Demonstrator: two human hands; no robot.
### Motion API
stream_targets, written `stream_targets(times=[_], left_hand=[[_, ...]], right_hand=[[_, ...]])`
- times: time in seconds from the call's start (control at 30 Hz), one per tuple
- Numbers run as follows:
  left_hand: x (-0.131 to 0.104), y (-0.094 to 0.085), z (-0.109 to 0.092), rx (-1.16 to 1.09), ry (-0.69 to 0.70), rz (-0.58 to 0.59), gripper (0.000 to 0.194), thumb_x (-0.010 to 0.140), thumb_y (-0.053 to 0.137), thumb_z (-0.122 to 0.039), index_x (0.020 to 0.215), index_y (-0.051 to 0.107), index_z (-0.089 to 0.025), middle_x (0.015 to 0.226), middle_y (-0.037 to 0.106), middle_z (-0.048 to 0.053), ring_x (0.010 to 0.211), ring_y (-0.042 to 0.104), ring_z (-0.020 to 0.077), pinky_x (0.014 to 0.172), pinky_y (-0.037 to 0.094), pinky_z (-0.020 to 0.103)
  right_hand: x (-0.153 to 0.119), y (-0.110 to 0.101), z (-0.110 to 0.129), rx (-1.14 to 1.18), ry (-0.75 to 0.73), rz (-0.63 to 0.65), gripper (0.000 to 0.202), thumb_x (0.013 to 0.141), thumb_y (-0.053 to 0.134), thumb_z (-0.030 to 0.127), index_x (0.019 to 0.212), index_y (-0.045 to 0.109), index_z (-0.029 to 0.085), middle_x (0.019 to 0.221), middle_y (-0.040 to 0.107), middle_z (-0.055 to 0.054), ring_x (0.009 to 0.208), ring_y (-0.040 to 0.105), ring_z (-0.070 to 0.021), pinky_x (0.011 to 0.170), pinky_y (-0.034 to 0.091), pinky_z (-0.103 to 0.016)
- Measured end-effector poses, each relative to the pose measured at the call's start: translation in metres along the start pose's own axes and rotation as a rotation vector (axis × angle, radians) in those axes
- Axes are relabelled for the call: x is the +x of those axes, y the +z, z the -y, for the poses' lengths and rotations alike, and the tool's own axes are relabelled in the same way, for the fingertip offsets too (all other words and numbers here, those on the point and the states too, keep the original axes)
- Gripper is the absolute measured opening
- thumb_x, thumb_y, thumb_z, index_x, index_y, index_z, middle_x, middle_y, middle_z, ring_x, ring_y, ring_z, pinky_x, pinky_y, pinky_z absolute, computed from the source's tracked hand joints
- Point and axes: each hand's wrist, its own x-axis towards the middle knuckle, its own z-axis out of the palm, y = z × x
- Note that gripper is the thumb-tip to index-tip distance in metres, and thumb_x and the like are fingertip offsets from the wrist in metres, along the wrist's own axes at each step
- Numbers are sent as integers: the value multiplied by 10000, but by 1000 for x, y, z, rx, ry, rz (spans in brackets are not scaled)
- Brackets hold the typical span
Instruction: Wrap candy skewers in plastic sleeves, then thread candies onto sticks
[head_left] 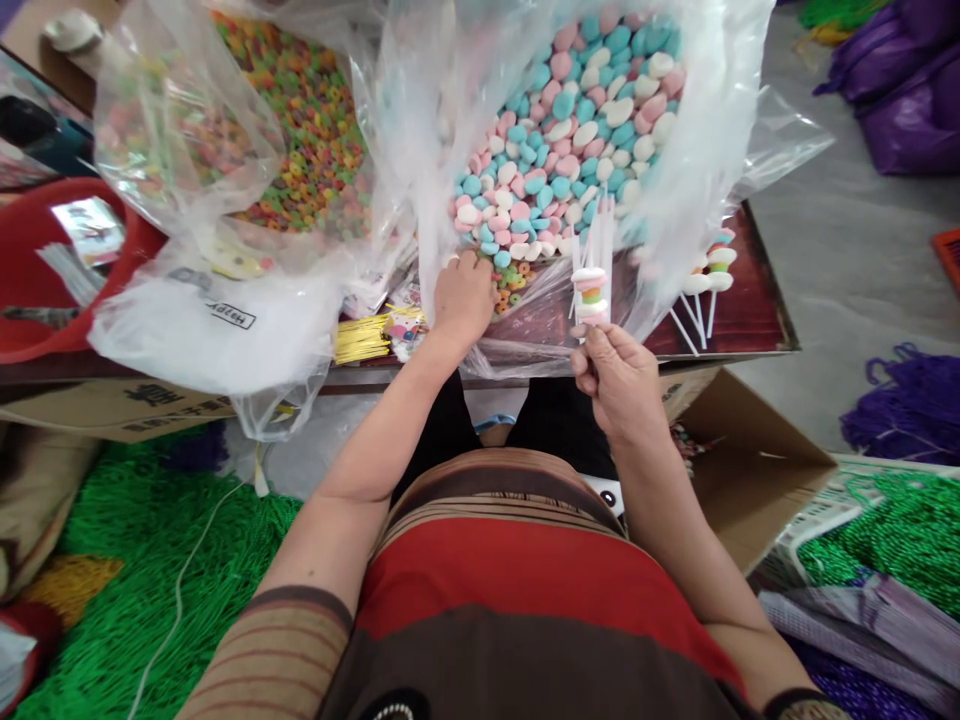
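Note:
Between the thumb and fingers of my right hand [619, 380] is a candy skewer [591, 295], held upright, with white, pink, orange and green pieces stacked on it. My left hand [465, 295] rests at the near edge of a heap of pink, blue and white marshmallow candies [570, 130]. Its fingers are curled down, and whatever is under the fingertips is hidden. Small ring gummies [514, 285] lie just right of that hand. Bare white sticks [602, 235] stand behind the held skewer. To the right, several finished candy skewers [709, 275] lie on the dark table [750, 320].
A clear bag of colourful ring gummies [307, 130] sits at the back left. Yellow twist ties [361, 340] and a white plastic bag [217, 320] lie along the near edge. A red basin [139, 235] is far left, and an open cardboard box [757, 460] stands below right.

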Motion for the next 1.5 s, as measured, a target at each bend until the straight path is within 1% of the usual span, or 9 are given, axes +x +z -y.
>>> stream_targets(times=[0.23, 0.53, 0.7, 0.93, 1.03, 1.13, 1.23, 1.37, 1.5], left_hand=[[-4, -4, -11, 145, -8, 90, 204, 968, 534, -164, 945, 736, -179, 1235, 677, 170, 1223, 575, 344, 1073, 431, 480], [-9, -33, 0, -158, -72, 130, 209, 883, 602, -137, 964, 791, -174, 1023, 777, 79, 995, 678, 236, 941, 492, 357], [-10, -20, -2, -1, 24, 243, 195, 889, 613, -165, 868, 807, -176, 967, 763, 115, 972, 684, 272, 909, 489, 390], [-7, -10, -7, 36, 73, 246, 150, 868, 658, -155, 879, 805, -185, 1019, 766, 148, 1094, 683, 334, 1008, 475, 463], [-12, -16, -8, -168, -11, 184, 134, 878, 668, -175, 914, 797, -186, 1045, 776, 121, 1119, 697, 308, 1046, 482, 440], [-19, -24, -7, -642, -203, 113, 158, 936, 665, -295, 985, 775, -192, 995, 789, 72, 955, 740, 220, 941, 547, 367], [-25, -29, -6, -1042, -339, 110, 214, 928, 711, -399, 971, 751, -194, 922, 793, 49, 793, 732, 153, 835, 577, 314], [-28, -29, -10, -1161, -388, 99, 247, 868, 794, -423, 960, 757, -197, 875, 794, 31, 753, 721, 126, 794, 582, 280], [-31, -26, -15, -1147, -341, 84, 272, 858, 805, -437, 954, 782, -184, 881, 798, 41, 778, 725, 134, 812, 580, 291]], right_hand=[[-1, 6, -4, -6, -5, 31, 464, 838, 736, 667, 898, 659, 213, 560, 486, 74, 434, 338, -60, 409, 227, -230], [-1, 4, -5, 22, 7, 6, 482, 805, 772, 671, 881, 667, 207, 548, 488, 77, 425, 334, -50, 405, 234, -215], [-1, 8, -6, 10, 19, 19, 489, 794, 775, 679, 882, 668, 211, 549, 498, 72, 429, 343, -56, 402, 242, -217], [-1, 3, -10, -26, 7, 6, 478, 833, 729, 682, 896, 659, 213, 552, 488, 74, 430, 338, -60, 406, 229, -223], [-2, 2, -11, -82, 31, 40, 489, 832, 718, 689, 902, 671, 208, 525, 495, 73, 419, 343, -65, 402, 219, -222], [-6, 2, -10, -161, 62, 107, 450, 874, 687, 646, 910, 690, 197, 492, 488, 75, 411, 346, -69, 411, 215, -220], [-9, 6, -7, -233, 41, 150, 387, 927, 638, 570, 921, 712, 190, 477, 465, 79, 422, 346, -74, 438, 224, -229], [-10, 10, -4, -310, -10, 177, 346, 942, 604, 501, 912, 735, 183, 472, 434, 80, 433, 366, -84, 471, 252, -245], [-10, 9, -2, -367, -30, 176, 343, 947, 589, 487, 894, 732, 180, 468, 432, 80, 433, 376, -90, 491, 277, -259]])
